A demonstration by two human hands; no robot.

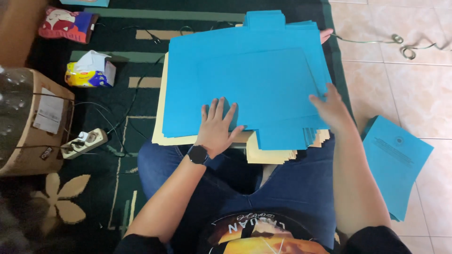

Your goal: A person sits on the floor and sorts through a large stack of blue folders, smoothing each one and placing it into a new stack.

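Observation:
A stack of blue card folder sheets [245, 80] lies over a stack of cream sheets [270, 154], resting on my knees and the rug. My left hand [216, 124] lies flat with fingers spread on the near edge of the top blue sheet; a black watch is on that wrist. My right hand [332, 107] touches the right edge of the blue stack with its fingertips. Neither hand grips anything. A fingertip of some other hand [326, 35] shows at the far right corner of the stack.
A second pile of blue folders [398, 162] lies on the tiled floor at right. A tissue box [92, 70], a white power strip [84, 142] with cables, a cardboard box [35, 127] and a red cushion [66, 23] stand at left on the dark green rug.

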